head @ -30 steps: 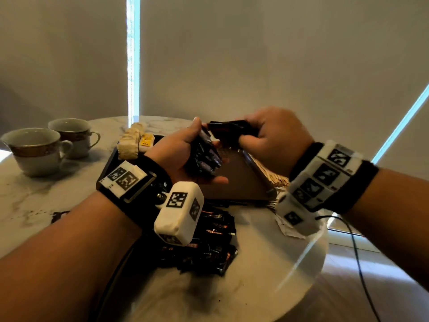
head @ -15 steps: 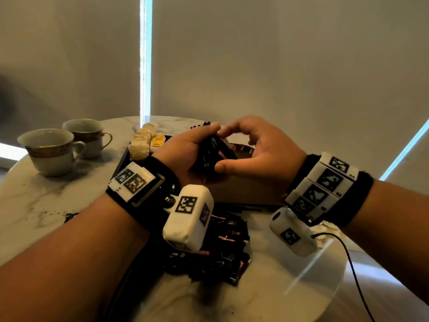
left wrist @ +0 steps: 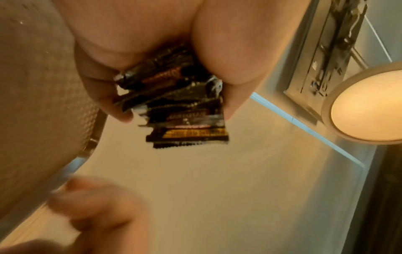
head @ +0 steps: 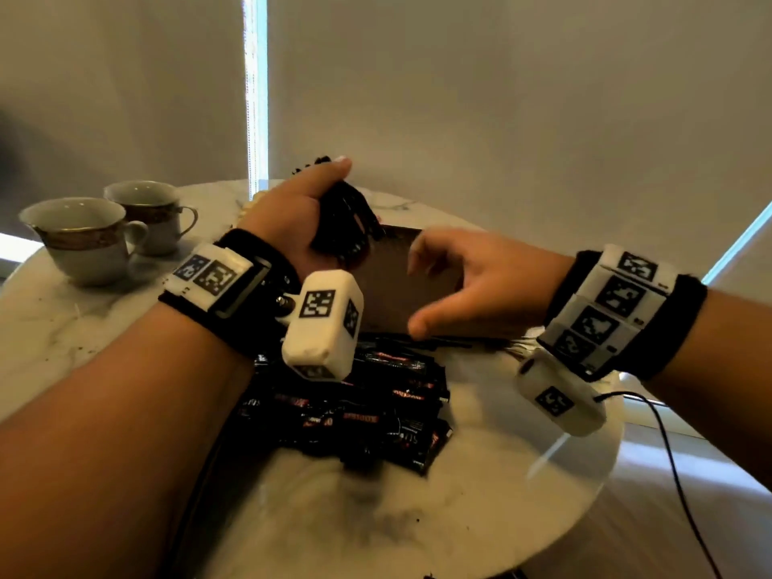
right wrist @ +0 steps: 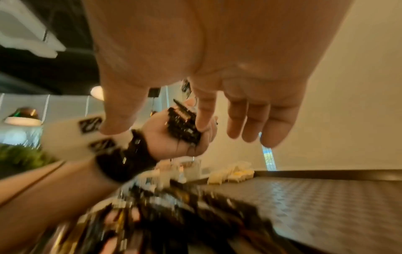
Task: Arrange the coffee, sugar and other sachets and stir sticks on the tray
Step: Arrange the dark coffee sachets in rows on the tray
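Our left fingers (left wrist: 102, 96) and thumb curl tight round a stack (head: 346, 221) of dark sachets, held upright above the far-left part of the tray (head: 401, 269); from the left wrist camera the stack (left wrist: 180, 110) fans out past the fingertips, edges uneven. Our left hand (head: 292, 215) is raised off the table (head: 480, 495). Our right hand (head: 472, 282) hangs over the tray's middle, just right of the stack and not touching it, fingers (right wrist: 245, 120) spread and loosely bent, thumb apart, holding nothing. A loose pile (head: 359, 407) of the same dark sachets lies on the table near the tray's front edge, under our left wrist. Pale yellow sachets (right wrist: 230, 175) sit at the tray's far-left end, clear in the right wrist view and mostly hidden behind our left hand from the head. Thin sticks (head: 518, 346) poke out by the tray's right front corner, we can't tell how many. Two cups (head: 87, 240) stand side by side at far left on the table, well apart from the tray
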The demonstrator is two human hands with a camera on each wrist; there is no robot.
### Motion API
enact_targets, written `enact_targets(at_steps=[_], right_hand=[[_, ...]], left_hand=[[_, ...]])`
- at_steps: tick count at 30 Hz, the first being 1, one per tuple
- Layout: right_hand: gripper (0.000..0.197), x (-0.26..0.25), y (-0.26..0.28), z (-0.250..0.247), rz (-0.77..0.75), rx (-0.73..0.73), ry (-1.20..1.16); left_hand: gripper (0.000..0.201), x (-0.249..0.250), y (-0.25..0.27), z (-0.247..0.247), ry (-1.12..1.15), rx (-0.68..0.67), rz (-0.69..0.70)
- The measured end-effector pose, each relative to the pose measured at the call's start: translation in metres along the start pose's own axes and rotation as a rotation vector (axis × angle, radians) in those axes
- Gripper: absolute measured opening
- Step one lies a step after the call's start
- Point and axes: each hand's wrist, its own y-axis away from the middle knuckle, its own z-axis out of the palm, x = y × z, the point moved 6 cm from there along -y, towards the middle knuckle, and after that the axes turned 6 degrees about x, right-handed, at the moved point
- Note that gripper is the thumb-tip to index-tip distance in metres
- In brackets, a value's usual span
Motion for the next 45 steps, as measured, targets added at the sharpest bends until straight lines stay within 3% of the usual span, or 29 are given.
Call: enact_targets(at_steps=[2, 4, 9, 15, 19, 26, 38, 41, 45], right_hand=[[0.082, -0.001, 0.010, 0.021, 0.031, -0.193, 0.099], [0.081, -0.004, 0.010, 0.038, 0.027, -0.259, 0.109], [0.060, -0.003, 0.004, 0.056, 0.030, -0.250, 0.121], [0.040, 0.004, 0.007, 0.042, 0.064, -0.205, 0.007], [0.027, 0.011, 0.008, 0.038, 0.062, -0.110, -0.006], [0.023, 0.015, 0.008, 0.030, 0.037, -0.001, 0.067], [0.036, 0.020, 0.018, -0.016, 0.003, 0.235, -0.104], [0.039, 0.016, 0.021, -0.043, -0.071, 0.425, -0.126], [0.037, -0.002, 0.023, -0.063, -0.274, 0.586, -0.036]], left_hand=[[0.028, 0.006, -0.004, -0.007, 0.068, 0.028, 0.016], [0.025, 0.008, -0.005, -0.011, 0.094, 0.020, 0.027], [0.024, 0.008, -0.005, -0.015, 0.107, 0.019, 0.045], [0.026, 0.009, -0.008, -0.017, 0.133, 0.008, 0.039], [0.025, 0.009, -0.009, -0.016, 0.138, -0.014, 0.028], [0.025, 0.008, -0.010, -0.016, 0.116, -0.026, 0.024], [0.021, 0.006, -0.010, -0.021, 0.053, 0.054, -0.017], [0.022, 0.001, -0.003, -0.015, 0.024, 0.035, -0.079], [0.045, -0.008, 0.006, 0.001, -0.036, -0.103, -0.152]])
